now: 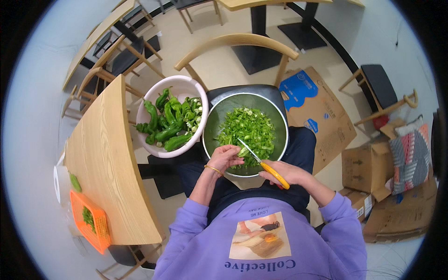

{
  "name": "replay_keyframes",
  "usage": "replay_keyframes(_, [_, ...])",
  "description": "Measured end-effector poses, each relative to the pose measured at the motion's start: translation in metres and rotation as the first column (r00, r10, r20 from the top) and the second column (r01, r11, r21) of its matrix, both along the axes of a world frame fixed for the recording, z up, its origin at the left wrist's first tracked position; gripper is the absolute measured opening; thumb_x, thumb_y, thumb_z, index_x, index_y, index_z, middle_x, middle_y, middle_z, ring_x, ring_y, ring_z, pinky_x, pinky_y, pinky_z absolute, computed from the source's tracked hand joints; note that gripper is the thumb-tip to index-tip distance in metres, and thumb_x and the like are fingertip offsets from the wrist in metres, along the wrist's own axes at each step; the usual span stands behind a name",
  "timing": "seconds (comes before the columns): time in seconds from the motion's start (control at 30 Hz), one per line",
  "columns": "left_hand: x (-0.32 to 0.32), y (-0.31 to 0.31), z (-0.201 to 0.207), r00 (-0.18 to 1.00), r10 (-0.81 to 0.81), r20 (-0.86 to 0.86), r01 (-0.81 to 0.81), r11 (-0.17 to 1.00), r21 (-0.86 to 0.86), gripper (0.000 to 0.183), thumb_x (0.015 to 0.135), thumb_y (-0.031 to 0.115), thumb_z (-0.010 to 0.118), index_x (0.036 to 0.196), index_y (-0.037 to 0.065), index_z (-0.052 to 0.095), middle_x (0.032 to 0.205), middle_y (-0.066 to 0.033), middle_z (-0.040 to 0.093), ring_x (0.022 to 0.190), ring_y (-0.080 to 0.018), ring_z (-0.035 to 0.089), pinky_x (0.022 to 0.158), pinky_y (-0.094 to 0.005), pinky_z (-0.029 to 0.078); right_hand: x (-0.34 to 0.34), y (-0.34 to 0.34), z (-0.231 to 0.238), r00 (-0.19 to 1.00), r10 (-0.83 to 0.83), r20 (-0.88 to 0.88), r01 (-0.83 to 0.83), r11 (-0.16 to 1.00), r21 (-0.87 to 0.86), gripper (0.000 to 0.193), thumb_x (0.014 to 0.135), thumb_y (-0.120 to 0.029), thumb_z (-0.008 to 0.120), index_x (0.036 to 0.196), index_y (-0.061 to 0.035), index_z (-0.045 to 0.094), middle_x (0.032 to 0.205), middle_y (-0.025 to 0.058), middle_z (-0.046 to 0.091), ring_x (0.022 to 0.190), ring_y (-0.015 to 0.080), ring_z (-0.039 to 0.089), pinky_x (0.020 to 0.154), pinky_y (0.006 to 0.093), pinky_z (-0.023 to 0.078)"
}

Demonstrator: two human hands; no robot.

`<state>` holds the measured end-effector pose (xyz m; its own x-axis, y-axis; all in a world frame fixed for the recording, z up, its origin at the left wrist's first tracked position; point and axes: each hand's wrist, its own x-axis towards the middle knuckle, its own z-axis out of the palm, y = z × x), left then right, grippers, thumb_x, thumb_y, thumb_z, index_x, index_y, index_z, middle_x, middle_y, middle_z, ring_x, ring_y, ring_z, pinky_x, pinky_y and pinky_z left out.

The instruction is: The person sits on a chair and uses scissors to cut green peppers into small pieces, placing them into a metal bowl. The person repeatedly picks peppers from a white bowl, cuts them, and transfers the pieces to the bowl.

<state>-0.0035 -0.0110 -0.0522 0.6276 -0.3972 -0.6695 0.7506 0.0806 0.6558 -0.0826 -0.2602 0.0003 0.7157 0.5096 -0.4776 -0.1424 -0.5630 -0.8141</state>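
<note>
Left hand (224, 157) pinching a pepper piece (243, 152) above the sieve (279, 128), right hand (288, 172) gripping a yellow-handled cutter (276, 175) right at it, presumably so cuttings land inside! The tub (186, 88) of peppers (173, 132) sits just left, seemingly for easy reach.

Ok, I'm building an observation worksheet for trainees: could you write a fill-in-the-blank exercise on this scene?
The right hand holds a pair of ____. The pale pink bowl stands to the ____ of the metal-rimmed basin. The basket at far left is coloured ____. A bracelet circles the ____ wrist.

Missing words: scissors; left; orange; left.
</note>
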Motion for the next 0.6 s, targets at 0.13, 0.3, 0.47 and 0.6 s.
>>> replay_keyframes(0.13, [0.004,0.001,0.0,0.991,0.052,-0.125,-0.066,0.991,-0.112,0.023,0.093,0.014,0.068,0.108,-0.002,0.062,0.1,-0.0168,0.067,0.087,-0.0272,0.071,0.082,-0.0377,0.061,-0.004,0.004,0.009,0.992,-0.092,0.09,0.095,0.995,-0.027,0.038,0.098,-0.032,0.061,0.11,0.0031,0.054,0.084,0.0279,0.065,0.083,0.0484,0.064,0.07,0.0494,0.051])
replay_keyframes(0.3, [0.007,0.002,-0.007,0.979,0.093,-0.179,-0.119,0.983,-0.14,0.016,0.092,0.012,0.069,0.102,0.0,0.064,0.098,-0.0129,0.067,0.086,-0.0247,0.07,0.081,-0.037,0.062,-0.002,0.007,0.011,0.994,-0.091,0.062,0.094,0.994,-0.059,0.036,0.097,-0.029,0.064,0.11,0.0027,0.054,0.081,0.0268,0.064,0.077,0.045,0.065,0.066,0.0465,0.05])
replay_keyframes(0.47, [0.008,0.002,-0.008,0.975,0.173,-0.136,-0.192,0.971,-0.142,0.022,0.09,0.011,0.071,0.108,0.0,0.063,0.104,-0.0137,0.067,0.087,-0.0269,0.071,0.081,-0.0373,0.062,0.001,0.001,0.012,0.965,-0.134,-0.224,0.154,0.985,0.076,0.038,0.1,-0.035,0.058,0.111,0.0002,0.053,0.074,0.0161,0.065,0.056,0.0245,0.064,0.052,0.0346,0.05])
replay_keyframes(0.6, [0.005,-0.002,-0.005,0.984,0.142,-0.11,-0.157,0.978,-0.14,0.023,0.09,0.01,0.072,0.108,-0.001,0.063,0.103,-0.0128,0.067,0.088,-0.0274,0.071,0.081,-0.037,0.062,0.008,0.001,0.016,0.981,-0.039,-0.191,0.042,0.999,0.009,0.038,0.101,-0.037,0.055,0.114,-0.0015,0.052,0.073,0.0114,0.065,0.051,0.0149,0.061,0.048,0.0293,0.048])
